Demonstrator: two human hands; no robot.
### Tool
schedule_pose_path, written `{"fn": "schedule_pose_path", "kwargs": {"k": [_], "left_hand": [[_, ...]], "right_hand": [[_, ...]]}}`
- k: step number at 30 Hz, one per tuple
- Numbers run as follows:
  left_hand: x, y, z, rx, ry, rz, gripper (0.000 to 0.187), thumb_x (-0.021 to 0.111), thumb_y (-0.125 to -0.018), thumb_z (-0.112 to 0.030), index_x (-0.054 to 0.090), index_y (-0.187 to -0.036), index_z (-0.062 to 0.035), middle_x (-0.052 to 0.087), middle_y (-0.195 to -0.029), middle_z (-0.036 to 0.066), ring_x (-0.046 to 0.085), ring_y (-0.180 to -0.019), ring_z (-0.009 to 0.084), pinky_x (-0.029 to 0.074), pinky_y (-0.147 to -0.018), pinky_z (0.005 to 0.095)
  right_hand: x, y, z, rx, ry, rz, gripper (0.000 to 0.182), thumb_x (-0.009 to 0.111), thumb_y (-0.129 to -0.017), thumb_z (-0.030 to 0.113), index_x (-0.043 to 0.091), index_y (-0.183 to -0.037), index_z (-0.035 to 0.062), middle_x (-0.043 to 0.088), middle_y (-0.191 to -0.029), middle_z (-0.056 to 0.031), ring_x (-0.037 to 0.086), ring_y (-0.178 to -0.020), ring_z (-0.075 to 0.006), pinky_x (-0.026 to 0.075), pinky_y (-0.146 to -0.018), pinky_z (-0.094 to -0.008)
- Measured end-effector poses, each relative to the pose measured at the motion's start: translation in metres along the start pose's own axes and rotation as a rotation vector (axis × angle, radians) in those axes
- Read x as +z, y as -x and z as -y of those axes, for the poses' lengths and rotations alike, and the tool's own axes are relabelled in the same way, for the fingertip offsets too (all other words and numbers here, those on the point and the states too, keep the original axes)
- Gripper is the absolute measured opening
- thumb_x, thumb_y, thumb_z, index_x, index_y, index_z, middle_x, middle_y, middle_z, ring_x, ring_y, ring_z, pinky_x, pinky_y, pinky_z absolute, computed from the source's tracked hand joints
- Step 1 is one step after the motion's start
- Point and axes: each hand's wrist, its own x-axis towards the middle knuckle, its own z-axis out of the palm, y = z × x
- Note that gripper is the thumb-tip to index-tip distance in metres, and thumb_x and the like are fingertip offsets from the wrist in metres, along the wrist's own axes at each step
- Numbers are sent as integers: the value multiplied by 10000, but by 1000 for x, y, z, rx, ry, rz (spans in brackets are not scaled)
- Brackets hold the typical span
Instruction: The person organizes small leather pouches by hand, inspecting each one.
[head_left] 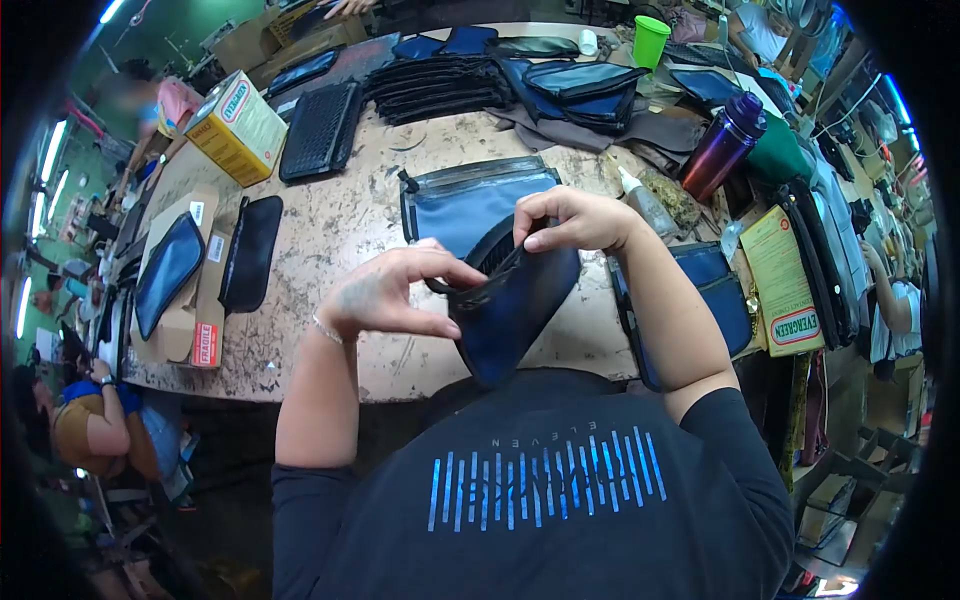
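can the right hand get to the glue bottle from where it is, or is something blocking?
Probably yes. The glue bottle lies just beside the right hand with bare table between, but both hands currently grip the blue pouch, so it must let go first.

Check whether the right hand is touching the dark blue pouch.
Touching. The head view shows the right hand pinching the top edge of the dark blue pouch, fingers folded over it.

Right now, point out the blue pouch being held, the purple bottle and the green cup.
blue pouch (510, 310), head view, on its front panel.
purple bottle (722, 150), head view, on its body.
green cup (648, 42), head view, on its side wall.
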Motion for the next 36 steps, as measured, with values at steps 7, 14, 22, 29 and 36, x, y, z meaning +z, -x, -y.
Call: {"fn": "schedule_pose_path", "kwargs": {"k": [7,14,22,29,36], "left_hand": [[19,-13,-1,105,223,-200,364,777,-600,-125,572,-888,-41,565,-864,24,525,-807,126,423,-754,247],[35,-6,21,-125,596,-298,460,797,-575,-99,494,-918,-48,536,-844,-10,506,-756,57,407,-704,197],[41,-12,2,-99,575,-604,558,804,-559,-69,394,-936,-79,487,-757,-18,507,-742,48,419,-628,161],[36,-14,-25,-212,174,-589,366,796,-566,-178,534,-766,-20,540,-700,24,532,-649,85,463,-582,215],[35,-9,-39,-203,-51,-568,340,782,-575,-189,529,-729,-23,545,-691,46,541,-609,118,458,-558,221]], "right_hand": [[11,3,-2,100,-372,-21,135,602,-800,141,580,-839,14,557,-746,36,487,-698,-47,397,-656,-198],[15,5,10,64,-316,-86,170,614,-796,170,601,-867,15,563,-749,31,494,-727,-53,401,-671,-201],[33,14,47,-102,33,-323,299,692,-711,236,581,-879,15,568,-815,-55,532,-798,-148,411,-740,-261],[50,22,64,-94,68,-546,151,698,-699,120,602,-780,36,552,-738,-36,527,-714,-133,411,-650,-244],[61,27,72,-88,187,-618,148,708,-664,70,627,-783,38,520,-705,-28,508,-677,-135,398,-613,-241]]}}
